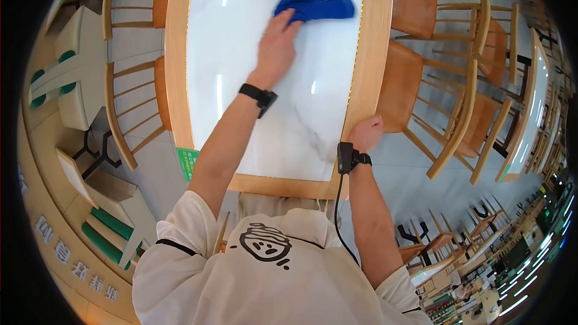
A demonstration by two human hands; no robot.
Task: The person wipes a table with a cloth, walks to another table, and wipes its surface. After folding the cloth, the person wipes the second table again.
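Note:
A blue cloth (314, 6) lies bunched on the white marble top of a wood-rimmed table (368, 66). My left hand (277, 45) reaches far across the tabletop, its fingers pressed onto the cloth's near end; a black watch sits on that wrist. My right hand (366, 132) grips the table's wooden right edge near the front corner. A black device with a hanging cable is strapped to that wrist.
Wooden chairs with orange seats stand along the table's right side (400, 84) and left side (135, 108). A green sticker (188, 162) is on the floor by the front left corner. More tables and chairs (512, 84) fill the room to the right.

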